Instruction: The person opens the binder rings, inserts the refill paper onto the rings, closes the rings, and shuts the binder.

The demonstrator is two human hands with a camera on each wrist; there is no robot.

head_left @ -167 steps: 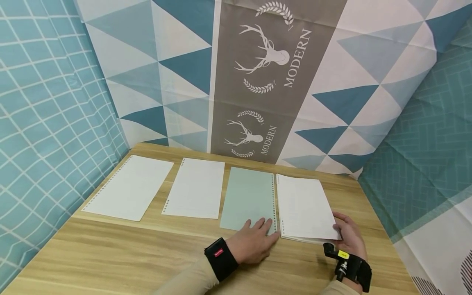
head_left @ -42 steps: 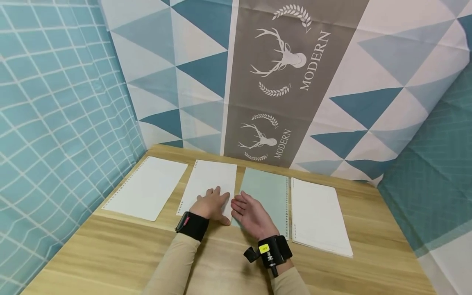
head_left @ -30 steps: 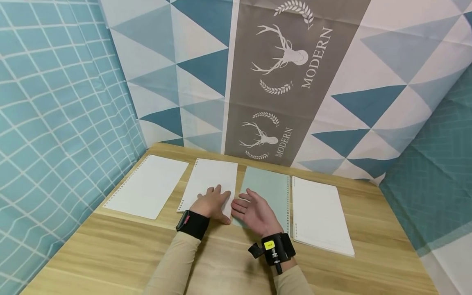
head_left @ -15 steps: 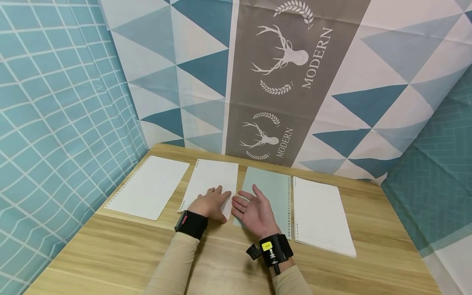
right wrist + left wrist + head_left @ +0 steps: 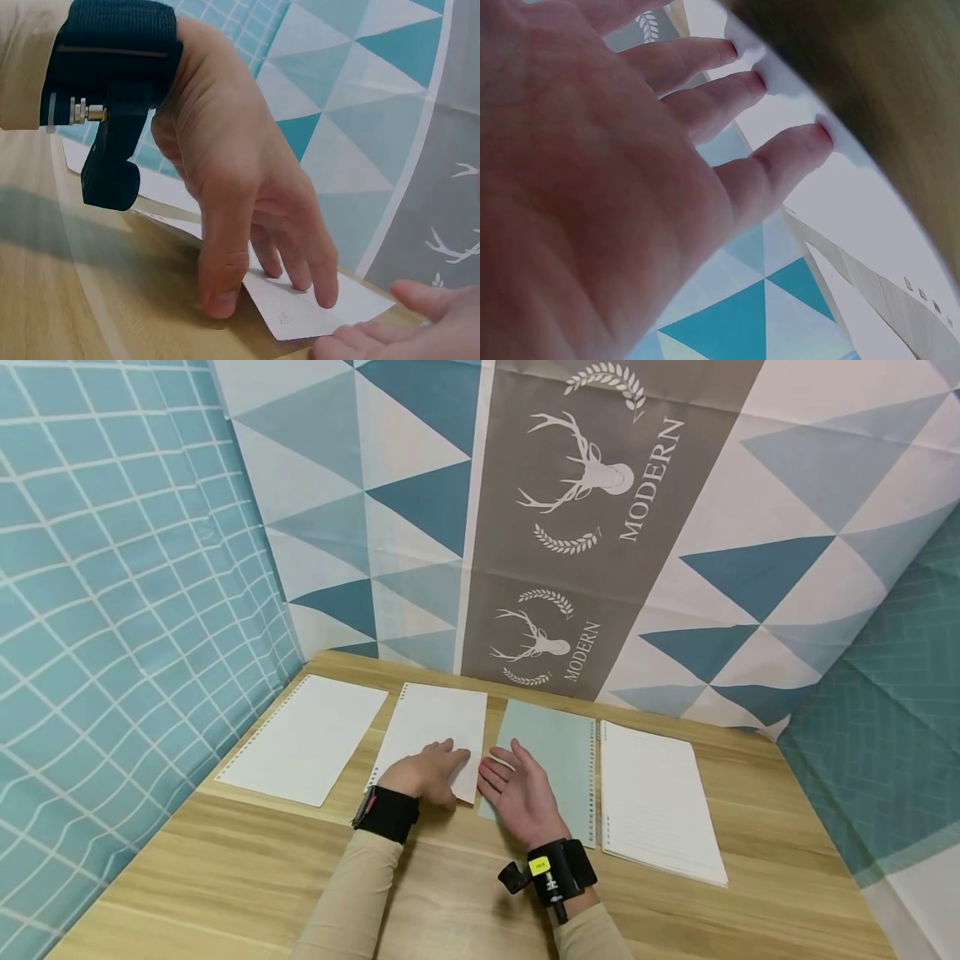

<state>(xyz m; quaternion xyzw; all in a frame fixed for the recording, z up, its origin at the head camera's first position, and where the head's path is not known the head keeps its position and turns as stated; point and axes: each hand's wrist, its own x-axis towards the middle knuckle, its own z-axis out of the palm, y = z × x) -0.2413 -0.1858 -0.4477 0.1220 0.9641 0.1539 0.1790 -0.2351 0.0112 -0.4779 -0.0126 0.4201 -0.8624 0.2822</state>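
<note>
My left hand (image 5: 423, 774) rests on a white loose-leaf sheet (image 5: 442, 714), the second from the left, which has punched holes along its left edge. In the left wrist view several fingertips (image 5: 821, 139) touch the paper. The right wrist view shows the thumb (image 5: 223, 289) beyond the sheet's near edge, low over the table. That near edge looks slightly raised. My right hand (image 5: 525, 793) is held on edge beside the sheet's right side, palm toward the left hand, fingers extended and holding nothing. Beneath it lies a pale green punched sheet (image 5: 551, 735), partly hidden.
A stack of white punched paper (image 5: 656, 793) lies on the right, close to the green sheet. Another white punched sheet (image 5: 315, 735) lies at the far left. The wooden table (image 5: 465, 893) meets patterned fabric walls (image 5: 420, 543) at the back and sides.
Earlier, my left hand lay on the green sheet and my right touched the white stack; both have shifted left. Over the last second, the left thumb has drawn in closer to the fingers.
</note>
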